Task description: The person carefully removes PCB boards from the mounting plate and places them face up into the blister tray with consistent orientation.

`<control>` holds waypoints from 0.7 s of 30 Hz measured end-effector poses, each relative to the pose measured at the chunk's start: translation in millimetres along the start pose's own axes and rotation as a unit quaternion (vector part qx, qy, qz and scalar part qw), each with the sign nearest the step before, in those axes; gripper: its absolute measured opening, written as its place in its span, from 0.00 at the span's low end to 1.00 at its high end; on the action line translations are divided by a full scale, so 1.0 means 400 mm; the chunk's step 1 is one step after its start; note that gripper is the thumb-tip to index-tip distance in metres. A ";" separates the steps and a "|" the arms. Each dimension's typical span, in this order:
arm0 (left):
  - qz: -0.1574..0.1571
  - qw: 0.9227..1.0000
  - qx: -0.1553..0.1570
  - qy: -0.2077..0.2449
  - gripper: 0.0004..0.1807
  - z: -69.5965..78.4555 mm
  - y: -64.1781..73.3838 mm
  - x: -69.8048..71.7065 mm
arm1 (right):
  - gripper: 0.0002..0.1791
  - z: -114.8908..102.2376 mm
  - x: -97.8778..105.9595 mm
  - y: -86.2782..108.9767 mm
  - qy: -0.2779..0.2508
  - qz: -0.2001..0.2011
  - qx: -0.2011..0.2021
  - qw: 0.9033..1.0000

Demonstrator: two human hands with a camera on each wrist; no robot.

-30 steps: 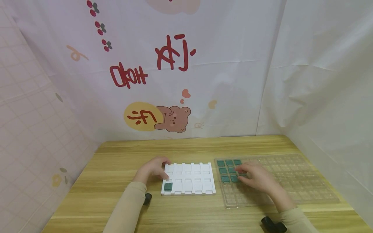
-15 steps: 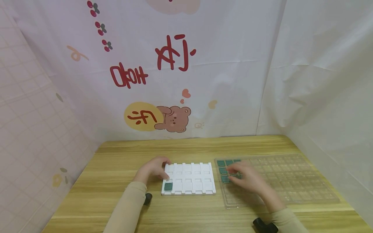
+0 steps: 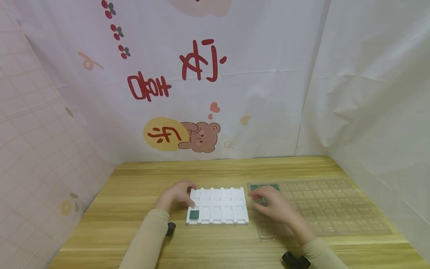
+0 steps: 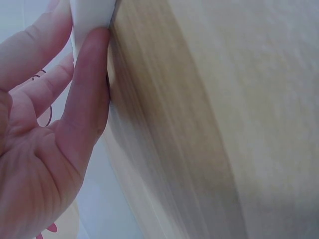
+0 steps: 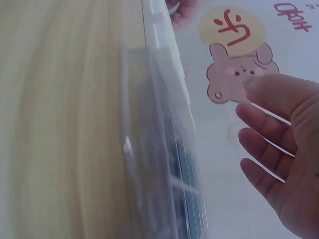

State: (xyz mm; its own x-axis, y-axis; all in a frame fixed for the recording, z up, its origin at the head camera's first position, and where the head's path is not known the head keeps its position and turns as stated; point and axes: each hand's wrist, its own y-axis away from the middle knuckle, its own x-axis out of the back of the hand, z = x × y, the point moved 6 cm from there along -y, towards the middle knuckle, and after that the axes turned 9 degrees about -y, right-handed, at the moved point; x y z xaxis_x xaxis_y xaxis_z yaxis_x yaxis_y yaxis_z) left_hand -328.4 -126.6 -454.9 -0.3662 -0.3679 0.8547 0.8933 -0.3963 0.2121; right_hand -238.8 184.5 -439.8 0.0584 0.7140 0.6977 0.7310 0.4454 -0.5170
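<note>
A white slotted tray (image 3: 216, 209) lies on the table, with one square green chip (image 3: 194, 215) in its near-left slot. My left hand (image 3: 176, 194) holds this tray's left side between thumb and fingers; the left wrist view shows the fingertips (image 4: 92, 45) against the white edge. My right hand (image 3: 273, 205) hovers over the left end of a clear plastic tray (image 3: 336, 205), covering most of the green chips (image 3: 273, 186) there. In the right wrist view its fingers (image 5: 269, 149) are bent and apart from the thumb, and no chip shows between them.
Both trays lie on a wood-grain table (image 3: 141, 175), with a narrow gap between them. A printed white cloth (image 3: 255, 86) hangs behind the table, and more cloth closes in both sides. Black wrist mounts (image 3: 295, 260) show at the sleeves.
My right hand has moved left across the green chips, toward the clear tray's left edge. My left hand and the white tray have stayed where they were.
</note>
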 end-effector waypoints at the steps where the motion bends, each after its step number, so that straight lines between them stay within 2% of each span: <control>1: 0.000 1.000 0.001 -0.001 0.32 0.000 0.000 0.000 | 0.16 -0.004 -0.004 -0.003 -0.002 -0.001 0.002 1.000; 13: 0.000 1.000 0.003 -0.001 0.31 0.000 0.002 -0.003 | 0.16 -0.052 -0.066 -0.041 -0.018 -0.023 0.014 0.999; 16: 0.000 1.000 0.003 0.001 0.31 0.001 0.003 -0.003 | 0.16 -0.074 -0.077 -0.055 -0.029 -0.020 0.034 0.999; 21: -0.005 1.000 0.007 0.017 0.31 0.004 0.005 -0.003 | 0.18 -0.096 -0.097 -0.075 -0.050 0.006 0.070 0.996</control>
State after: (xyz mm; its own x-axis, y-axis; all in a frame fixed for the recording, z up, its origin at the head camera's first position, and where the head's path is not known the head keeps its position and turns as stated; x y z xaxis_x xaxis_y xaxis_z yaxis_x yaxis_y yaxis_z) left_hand -325.8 -125.7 -454.7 -0.3838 -0.3923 0.8359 0.8931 -0.3877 0.2281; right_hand -237.0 122.7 -432.2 -0.0061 0.7665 0.6422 0.6284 0.5026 -0.5937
